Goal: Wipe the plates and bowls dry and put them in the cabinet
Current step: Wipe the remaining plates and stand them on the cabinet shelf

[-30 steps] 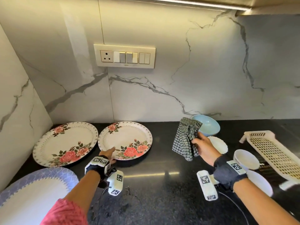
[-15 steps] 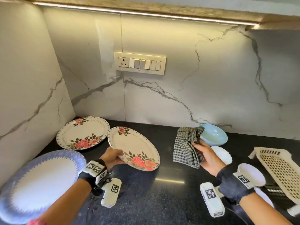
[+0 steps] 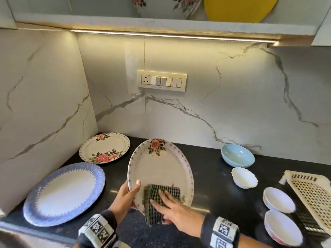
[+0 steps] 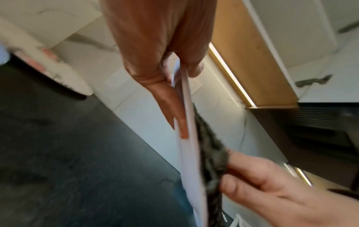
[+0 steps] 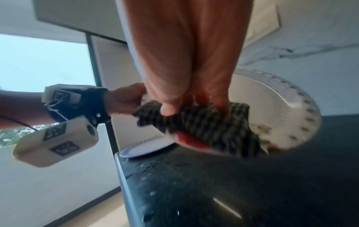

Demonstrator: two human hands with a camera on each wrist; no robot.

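Room: marble-clad kitchen corner where we stand at a black bench point(image 3: 223, 178), with the open cabinet point(image 3: 161, 24) overhead already holding a floral plate and a yellow one.
Bench load: blue-rimmed plate point(image 3: 64, 194) near left, second rose plate point(image 3: 104, 147) behind it, blue bowl point(image 3: 237, 157) and three white bowls to the right, all lying flat and apart from our hands.
Plate in work: rose plate point(image 3: 161, 169) is held off the bench, tilted up on edge with its face toward us and its long axis running away from us, up toward the wall.
Left hand point(image 3: 125, 197): grips the plate's near-left rim, thumb on the face, fingers behind.
Right hand point(image 3: 172, 210): presses the checked cloth point(image 3: 159, 196) flat against the lower face, fingers spread and mostly straight.
Key relation: unwiped face lies above and beyond the cloth, so we judge the stroke should travel up the plate, away from us; the cabinet sits directly above for stowing.
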